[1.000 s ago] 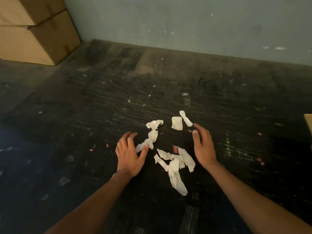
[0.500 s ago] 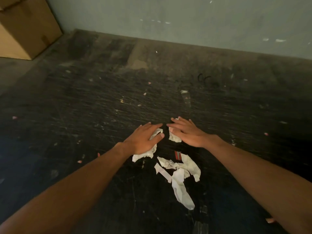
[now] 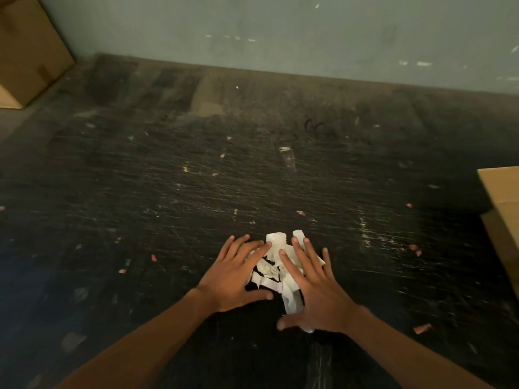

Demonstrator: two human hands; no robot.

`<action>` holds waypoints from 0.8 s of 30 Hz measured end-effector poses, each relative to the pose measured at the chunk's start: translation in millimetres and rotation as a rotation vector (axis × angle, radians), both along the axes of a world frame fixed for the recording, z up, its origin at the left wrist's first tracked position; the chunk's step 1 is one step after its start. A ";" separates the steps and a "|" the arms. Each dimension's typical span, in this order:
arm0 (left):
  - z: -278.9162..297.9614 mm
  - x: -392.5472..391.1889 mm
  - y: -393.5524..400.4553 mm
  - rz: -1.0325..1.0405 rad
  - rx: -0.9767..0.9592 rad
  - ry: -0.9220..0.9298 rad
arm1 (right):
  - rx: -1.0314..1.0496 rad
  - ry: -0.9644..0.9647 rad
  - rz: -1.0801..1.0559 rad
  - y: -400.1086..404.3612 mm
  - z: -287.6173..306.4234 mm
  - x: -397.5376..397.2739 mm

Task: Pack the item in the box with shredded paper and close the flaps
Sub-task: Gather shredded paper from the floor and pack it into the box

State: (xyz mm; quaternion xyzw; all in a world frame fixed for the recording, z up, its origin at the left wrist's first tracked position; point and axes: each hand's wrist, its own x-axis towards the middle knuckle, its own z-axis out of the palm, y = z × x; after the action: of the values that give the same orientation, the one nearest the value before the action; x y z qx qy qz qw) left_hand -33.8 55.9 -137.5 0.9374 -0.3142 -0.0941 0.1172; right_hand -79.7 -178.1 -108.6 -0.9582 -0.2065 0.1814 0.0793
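Spread flat, left hand [image 3: 234, 279] and right hand [image 3: 314, 290] bracket the shredded paper [image 3: 273, 272] between them; light, limp scraps likely need scooping from underneath both sides.

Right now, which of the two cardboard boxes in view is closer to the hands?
The box at the right edge, on the side of the right hand. The other box sits far off in the top-left corner by the wall.

No text or label seems readable anywhere in this dim view.
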 end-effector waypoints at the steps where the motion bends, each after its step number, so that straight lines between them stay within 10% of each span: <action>1: -1.9 0.9 -0.5 0.006 -0.028 -0.029 | -0.007 -0.022 -0.026 1.3 -3.8 3.7; 24: 1.5 -10.9 -1.2 0.219 -0.286 -0.240 | 0.105 -0.443 -0.108 22.4 -24.3 38.3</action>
State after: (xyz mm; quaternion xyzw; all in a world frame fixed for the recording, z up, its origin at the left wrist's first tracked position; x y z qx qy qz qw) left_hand -44.7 54.7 -136.0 0.9441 -0.2325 0.0770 0.2205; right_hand -41.4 -155.7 -132.9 -0.9788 -0.1766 -0.0490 0.0915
